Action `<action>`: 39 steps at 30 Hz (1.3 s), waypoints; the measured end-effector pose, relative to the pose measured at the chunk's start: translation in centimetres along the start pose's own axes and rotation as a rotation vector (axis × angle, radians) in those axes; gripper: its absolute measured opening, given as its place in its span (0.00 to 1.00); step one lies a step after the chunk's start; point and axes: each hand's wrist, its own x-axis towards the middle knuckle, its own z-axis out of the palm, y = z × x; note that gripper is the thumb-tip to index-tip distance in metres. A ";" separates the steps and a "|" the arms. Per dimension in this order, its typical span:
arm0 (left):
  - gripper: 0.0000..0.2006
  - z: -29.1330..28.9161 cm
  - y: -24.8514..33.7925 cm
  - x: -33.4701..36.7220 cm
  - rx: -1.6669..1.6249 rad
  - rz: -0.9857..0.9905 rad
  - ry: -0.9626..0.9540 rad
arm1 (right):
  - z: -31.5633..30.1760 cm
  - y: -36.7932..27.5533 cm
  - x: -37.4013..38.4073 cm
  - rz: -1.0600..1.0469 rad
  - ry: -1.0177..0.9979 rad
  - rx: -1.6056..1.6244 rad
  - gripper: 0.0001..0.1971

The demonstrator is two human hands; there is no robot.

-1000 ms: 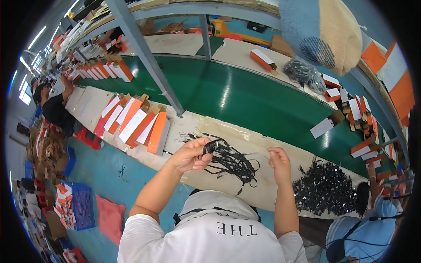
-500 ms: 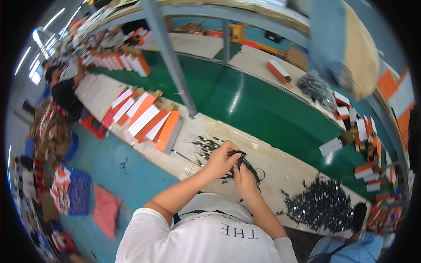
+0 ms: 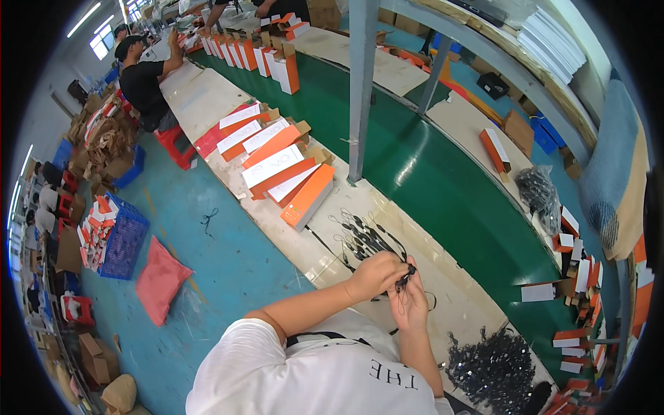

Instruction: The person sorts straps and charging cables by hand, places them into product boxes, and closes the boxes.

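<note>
Over the pale worktable, my left hand (image 3: pixel 377 277) is closed at the fingertips on a black cord strap (image 3: pixel 407 278), gathered into a small dark bunch. My right hand (image 3: pixel 411 304) meets it from below, palm partly turned up, its fingers against the same bunch; a thin loop hangs down over them. Just beyond my hands, several black cord straps (image 3: pixel 363 234) with small shiny parts lie side by side on the table. A large heap of similar straps (image 3: pixel 492 370) is on the table to my right.
Orange-and-white boxes (image 3: pixel 283 162) lean in a row on the table at left. A green conveyor belt (image 3: pixel 415 169) runs behind it, with a grey post (image 3: pixel 361 90) at its edge. Far left, a person in black (image 3: pixel 145 90) sits. A blue crate (image 3: pixel 126 235) stands on the floor.
The view has shifted, and my hands appear lower and further right. The black cord between them is now bunched more compactly, and my right palm shows more.
</note>
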 end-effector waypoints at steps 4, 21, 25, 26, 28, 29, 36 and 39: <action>0.14 -1.8 -0.9 0.2 0.235 0.380 -0.170 | -4.5 -0.2 1.3 0.009 0.138 -0.124 0.15; 0.35 -4.6 -4.2 -0.8 -0.029 -0.518 -0.275 | -1.4 -5.9 -0.2 -0.450 0.077 -0.769 0.09; 0.35 -1.4 -1.1 -2.3 0.003 -0.335 -0.468 | -0.2 -5.4 -1.3 -0.716 0.098 -1.358 0.10; 0.35 -0.7 -0.6 -2.5 -0.003 -0.333 -0.480 | 0.1 -5.6 -1.7 -0.890 0.056 -1.600 0.11; 0.33 0.4 0.2 -3.1 0.058 -0.245 -0.503 | -0.7 -5.3 -1.7 -1.107 0.040 -1.675 0.11; 0.32 0.8 0.4 -3.2 0.088 -0.178 -0.489 | -1.0 -5.2 -2.0 -1.153 0.030 -1.775 0.10; 0.24 2.3 1.0 -5.3 0.028 -0.326 -0.520 | -3.5 -6.2 -6.1 -0.713 -0.149 -1.932 0.08; 0.25 3.4 0.5 -5.9 0.141 -0.145 -0.609 | -4.8 -6.6 -8.1 -0.539 -0.185 -1.958 0.11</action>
